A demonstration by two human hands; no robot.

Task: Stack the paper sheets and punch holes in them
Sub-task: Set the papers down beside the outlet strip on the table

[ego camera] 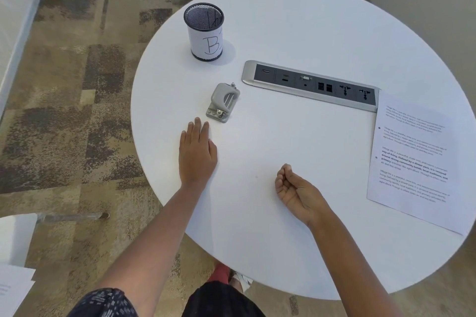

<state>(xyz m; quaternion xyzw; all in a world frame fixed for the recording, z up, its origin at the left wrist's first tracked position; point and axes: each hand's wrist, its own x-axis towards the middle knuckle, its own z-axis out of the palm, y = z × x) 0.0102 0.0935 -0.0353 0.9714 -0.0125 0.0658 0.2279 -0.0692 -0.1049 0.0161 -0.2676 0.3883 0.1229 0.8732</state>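
Person stands at the near edge of a round white tabletop [296, 20], both bare forearms reaching over it.

Right hand [296, 189]: resting on the tabletop, palm turned up and inward, fingers curled loosely toward the palm. Nothing in it.

Left hand [197, 152]: flat, palm down, fingers straight and held together, at the left side of the tabletop. Holds nothing. Fingertips point at the punch and stop just short of it; a narrow gap shows between them.

Small grey metal hole punch [223, 102]: sits on the tabletop just beyond the left hand, tilted slightly, lever down.

White printed paper sheets [417, 162]: lie flat at the right edge of the tabletop, well apart from both hands. Two dark punched dots show along the left margin. Top corner touches the end of the socket strip.

Silver and black recessed socket strip [311, 83]: runs diagonally across the middle.

Farthest: black wire-mesh pen cup [204, 32], upright, wrapped in a white paper label with a handwritten "B".
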